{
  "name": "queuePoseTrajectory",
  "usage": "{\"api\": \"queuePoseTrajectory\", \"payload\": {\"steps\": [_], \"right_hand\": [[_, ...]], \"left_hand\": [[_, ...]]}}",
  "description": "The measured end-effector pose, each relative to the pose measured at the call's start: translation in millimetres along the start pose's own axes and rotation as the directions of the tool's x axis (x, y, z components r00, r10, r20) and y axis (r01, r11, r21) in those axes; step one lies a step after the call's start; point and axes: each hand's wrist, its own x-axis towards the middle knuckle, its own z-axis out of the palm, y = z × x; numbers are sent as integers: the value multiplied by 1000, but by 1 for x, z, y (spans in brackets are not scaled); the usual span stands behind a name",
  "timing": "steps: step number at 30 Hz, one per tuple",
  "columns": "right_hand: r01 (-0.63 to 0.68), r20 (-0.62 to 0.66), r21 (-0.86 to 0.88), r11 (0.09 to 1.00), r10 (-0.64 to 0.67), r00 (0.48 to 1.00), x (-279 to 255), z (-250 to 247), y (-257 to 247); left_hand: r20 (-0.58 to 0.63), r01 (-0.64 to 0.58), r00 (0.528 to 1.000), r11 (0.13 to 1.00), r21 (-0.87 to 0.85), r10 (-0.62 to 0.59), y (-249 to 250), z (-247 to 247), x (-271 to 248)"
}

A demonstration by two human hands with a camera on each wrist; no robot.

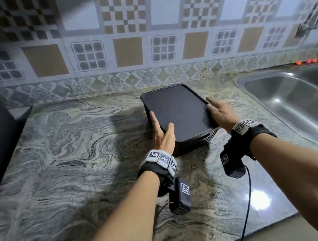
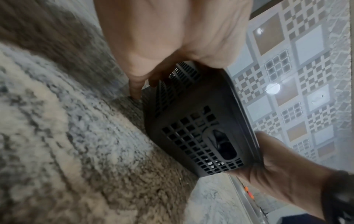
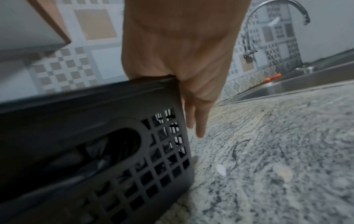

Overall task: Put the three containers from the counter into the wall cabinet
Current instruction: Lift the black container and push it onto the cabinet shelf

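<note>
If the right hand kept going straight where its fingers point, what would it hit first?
Probably the counter just beyond its fingertips: the right hand holds the dark container by its side, fingers angled forward and down. Depth is unclear.

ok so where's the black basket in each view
Head: basket at centre, on the counter, between left hand and right hand.
Left wrist: basket centre right, grid end facing the camera.
Right wrist: basket fills the lower left.
Shared landmark: checkered wall tiles behind it.
</note>
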Motion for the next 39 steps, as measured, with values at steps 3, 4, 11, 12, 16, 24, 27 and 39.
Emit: {"api": "queuePoseTrajectory", "payload": {"steps": [3,4,11,12,16,24,27,39], "right_hand": [[-29,25,164,986,25,999,1,5,1],[-38,34,193,980,32,999,0,6,1],[-53,43,289,956,42,998,-26,31,-19],[-44,47,286,957,32,998,-31,36,-24],[-18,91,315,949,-11,996,-61,57,-57],[21,191,369,929,-98,977,-152,91,-130],[39,204,421,906,-136,970,-222,77,-172],[122,198,459,880,-235,952,-416,-25,-293]], "left_hand": [[-17,1,1000,996,-86,-2,0,2,2],[-25,-7,1000,993,-117,4,0,1,1],[-105,-18,994,977,-212,-5,-6,-32,-19],[-126,-24,992,976,-217,-4,-5,-41,-24],[-173,-45,985,978,-202,9,-2,-85,-54],[-302,-115,951,982,-151,65,23,-187,-163],[-338,-134,937,983,-127,84,33,-221,-222],[-321,-220,934,960,-172,156,117,-294,-419]]}}
